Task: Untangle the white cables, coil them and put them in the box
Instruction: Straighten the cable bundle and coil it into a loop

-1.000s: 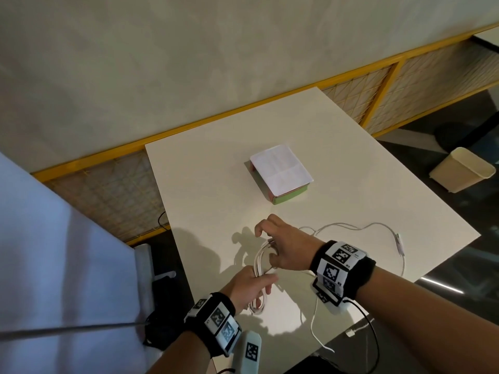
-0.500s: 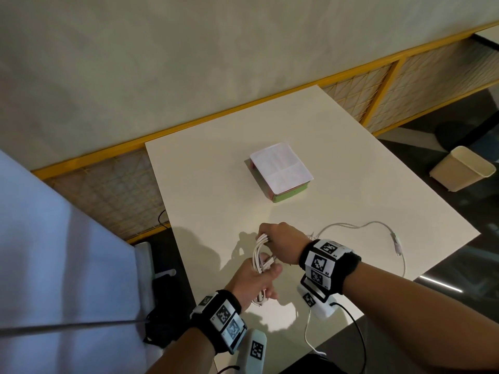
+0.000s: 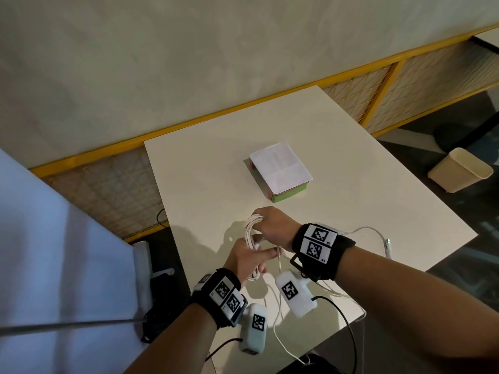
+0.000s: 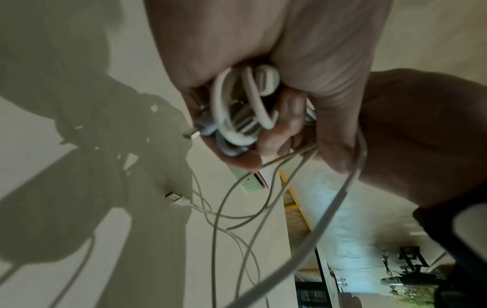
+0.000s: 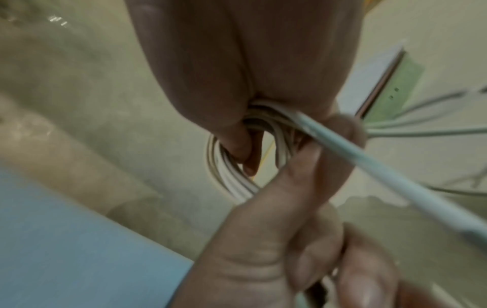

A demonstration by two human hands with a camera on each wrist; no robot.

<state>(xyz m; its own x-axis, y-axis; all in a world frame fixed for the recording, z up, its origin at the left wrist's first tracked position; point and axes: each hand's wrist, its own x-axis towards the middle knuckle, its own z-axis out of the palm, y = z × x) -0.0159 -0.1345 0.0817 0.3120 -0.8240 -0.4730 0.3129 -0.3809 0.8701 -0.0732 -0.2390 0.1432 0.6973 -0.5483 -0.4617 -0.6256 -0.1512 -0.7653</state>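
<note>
A coil of white cable (image 3: 251, 233) stands upright above the near part of the white table (image 3: 205, 184). My left hand (image 3: 247, 259) grips the coil's lower end, with the loops (image 4: 245, 108) bunched in its curled fingers. My right hand (image 3: 272, 225) grips the upper end, its fingers hooked through the loops (image 5: 231, 177). A loose tail of white cable (image 3: 375, 233) trails right to a plug (image 3: 388, 245) near the table edge; other strands (image 3: 278, 314) hang off the near edge. A USB plug (image 4: 174, 197) lies on the table. The box (image 3: 280, 171), green-sided with a white lid, sits beyond the hands.
A cream waste bin (image 3: 459, 170) stands on the floor to the right. A yellow-framed mesh barrier (image 3: 378, 85) runs behind the table under the wall. A pale blue surface (image 3: 54, 252) fills the left.
Both hands have risen a little and drawn together on the coil. The loose tail on the right has shortened as more cable joined the loops.
</note>
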